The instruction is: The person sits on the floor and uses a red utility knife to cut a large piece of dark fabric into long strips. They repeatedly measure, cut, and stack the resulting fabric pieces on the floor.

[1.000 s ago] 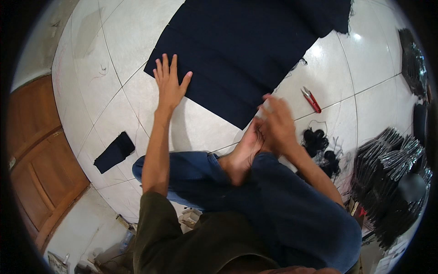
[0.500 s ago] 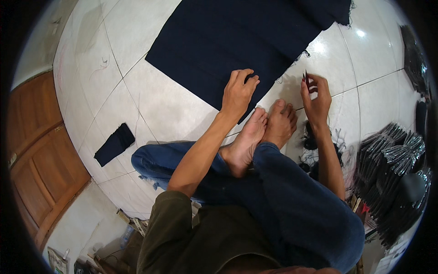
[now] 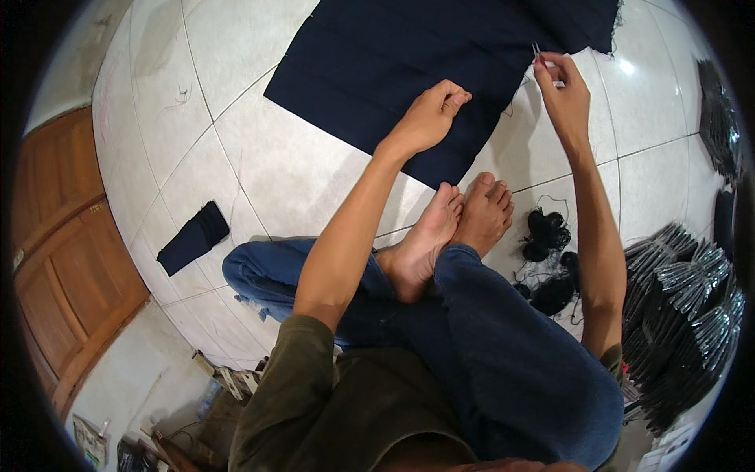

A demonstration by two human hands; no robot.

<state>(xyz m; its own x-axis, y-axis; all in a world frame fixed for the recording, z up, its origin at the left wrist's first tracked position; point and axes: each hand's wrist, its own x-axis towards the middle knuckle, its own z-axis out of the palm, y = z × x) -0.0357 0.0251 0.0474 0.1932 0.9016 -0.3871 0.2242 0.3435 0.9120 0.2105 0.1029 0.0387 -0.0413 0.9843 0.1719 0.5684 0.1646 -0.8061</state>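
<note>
A large dark navy cloth (image 3: 377, 71) lies spread on the tiled floor in front of my feet, its right edge frayed with loose threads. Above its near part is my left hand (image 3: 436, 114), fingers closed in a pinch; whatever they hold, if anything, is too small to make out. My right hand (image 3: 565, 90) grips small thread snips (image 3: 538, 53), their slim pointed blades directed away from me at the cloth's frayed right edge. The blades show a narrow gap between them.
Black thread bundles (image 3: 546, 236) lie right of my bare feet (image 3: 480, 216). Further right is a heap of dark, shiny packed goods (image 3: 676, 307). A small folded navy cloth (image 3: 193, 237) rests at left, before a wooden door (image 3: 71, 291).
Both hands have moved farther away from me, the right one carrying the snips to the cloth's edge. My left fingers have closed together. The cloth's near corner has shifted away from my feet.
</note>
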